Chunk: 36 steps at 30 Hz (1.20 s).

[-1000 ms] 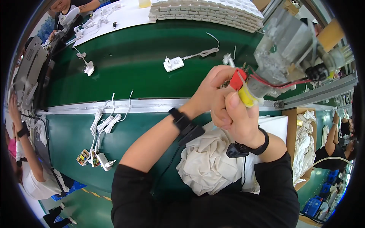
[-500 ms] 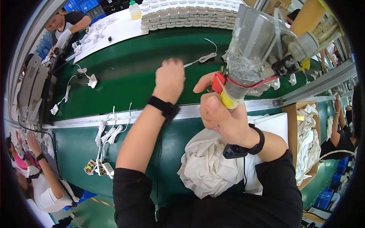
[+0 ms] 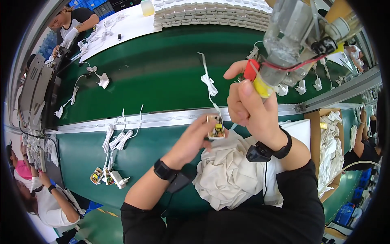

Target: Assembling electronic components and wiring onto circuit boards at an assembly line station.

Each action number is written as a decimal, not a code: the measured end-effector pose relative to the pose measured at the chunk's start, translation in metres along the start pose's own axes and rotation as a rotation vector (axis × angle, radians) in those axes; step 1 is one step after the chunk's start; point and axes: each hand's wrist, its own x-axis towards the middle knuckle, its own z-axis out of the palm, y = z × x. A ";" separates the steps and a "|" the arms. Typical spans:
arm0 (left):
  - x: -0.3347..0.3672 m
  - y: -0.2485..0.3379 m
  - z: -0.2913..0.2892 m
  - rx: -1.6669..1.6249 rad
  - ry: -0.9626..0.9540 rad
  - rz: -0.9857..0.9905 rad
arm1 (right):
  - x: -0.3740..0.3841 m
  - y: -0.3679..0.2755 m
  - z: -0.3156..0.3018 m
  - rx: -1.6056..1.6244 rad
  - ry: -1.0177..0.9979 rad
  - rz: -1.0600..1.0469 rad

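We see the belt [image 3: 142, 87] in bright, even light that seems to fall from overhead. Pale streaks of glare lie along it, with a darker band across its far half. Beyond the belt, the paper [image 3: 140, 25] looks almost washed out. On the near side of the belt, soft shadows fill the folds of the cloth [image 3: 229, 175]. Above the belt's right end, we catch glints on the clear pipe [image 3: 286, 40]. The rail [image 3: 170, 120] along the belt's near edge bends, and left of the belt a person [image 3: 53, 207] looks stretched and soft.
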 end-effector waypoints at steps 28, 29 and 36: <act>0.006 -0.030 0.011 -0.217 -0.017 0.061 | -0.008 0.017 0.001 0.073 -0.042 0.010; 0.007 -0.029 0.010 -0.218 -0.016 0.060 | -0.010 0.019 0.002 0.079 -0.045 -0.004; 0.005 -0.028 0.007 -0.299 -0.007 0.106 | -0.013 0.032 0.002 0.061 -0.071 -0.075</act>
